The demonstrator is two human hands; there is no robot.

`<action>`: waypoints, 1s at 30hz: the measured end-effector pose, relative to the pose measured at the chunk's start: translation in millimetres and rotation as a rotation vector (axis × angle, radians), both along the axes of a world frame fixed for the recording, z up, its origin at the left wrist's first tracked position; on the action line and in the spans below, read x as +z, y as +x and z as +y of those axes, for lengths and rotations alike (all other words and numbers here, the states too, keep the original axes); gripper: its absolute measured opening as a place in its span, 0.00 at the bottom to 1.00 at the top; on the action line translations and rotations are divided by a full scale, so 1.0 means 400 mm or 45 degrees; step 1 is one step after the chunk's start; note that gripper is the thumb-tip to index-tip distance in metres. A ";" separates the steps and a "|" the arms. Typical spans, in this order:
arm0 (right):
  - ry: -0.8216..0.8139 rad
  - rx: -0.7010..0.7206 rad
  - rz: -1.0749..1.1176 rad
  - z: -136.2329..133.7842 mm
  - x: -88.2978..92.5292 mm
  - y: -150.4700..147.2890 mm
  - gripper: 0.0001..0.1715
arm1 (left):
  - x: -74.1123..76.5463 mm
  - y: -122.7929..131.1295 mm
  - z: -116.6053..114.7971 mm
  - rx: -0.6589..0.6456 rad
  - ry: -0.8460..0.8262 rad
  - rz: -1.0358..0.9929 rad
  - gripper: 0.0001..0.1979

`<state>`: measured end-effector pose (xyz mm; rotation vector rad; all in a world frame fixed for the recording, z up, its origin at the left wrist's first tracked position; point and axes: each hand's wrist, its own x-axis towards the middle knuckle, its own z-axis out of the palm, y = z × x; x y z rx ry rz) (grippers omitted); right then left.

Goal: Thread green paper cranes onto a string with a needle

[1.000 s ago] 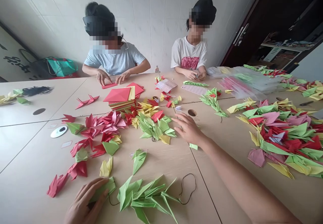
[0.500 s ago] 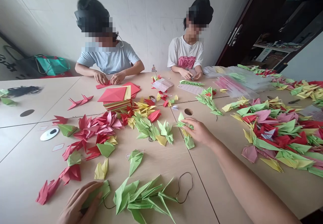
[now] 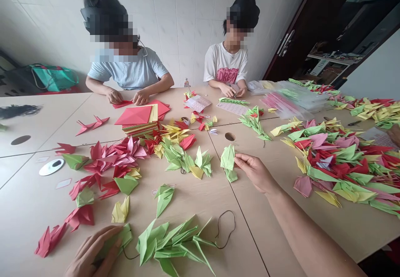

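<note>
My right hand (image 3: 256, 171) pinches a light green folded paper crane (image 3: 228, 158) and holds it just above the table, over another green piece (image 3: 231, 175). My left hand (image 3: 90, 253) lies at the near edge with its fingers curled over a green folded piece (image 3: 122, 238). A dark cord (image 3: 225, 228) runs from that piece through a bunch of green cranes (image 3: 173, 241) in front of me. Loose green, red, pink and yellow cranes (image 3: 131, 156) are scattered over the beige table (image 3: 193, 202).
Two people sit across the table, folding paper; a stack of coloured sheets (image 3: 140, 118) lies before the left one. A big heap of cranes (image 3: 346, 160) covers the right side. A round cable hole (image 3: 230, 136) and a silver disc (image 3: 51, 167) mark the tabletop.
My right hand reached into the middle pile, pinched a green crane and drew it back towards me, lifted off the table. My left hand stayed on its piece. The view shifted right.
</note>
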<state>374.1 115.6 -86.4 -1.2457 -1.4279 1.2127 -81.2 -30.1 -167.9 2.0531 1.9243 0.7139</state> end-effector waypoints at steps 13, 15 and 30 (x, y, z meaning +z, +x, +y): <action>0.398 0.124 -1.073 0.049 -0.001 -0.049 0.37 | 0.012 0.004 -0.007 0.032 -0.054 -0.004 0.16; 0.365 0.141 -1.188 0.030 -0.063 -0.041 0.36 | 0.010 0.004 -0.007 0.035 -0.049 -0.008 0.17; 0.231 -0.481 -1.664 0.015 -0.108 0.358 0.33 | 0.018 0.012 0.001 0.039 -0.017 -0.021 0.18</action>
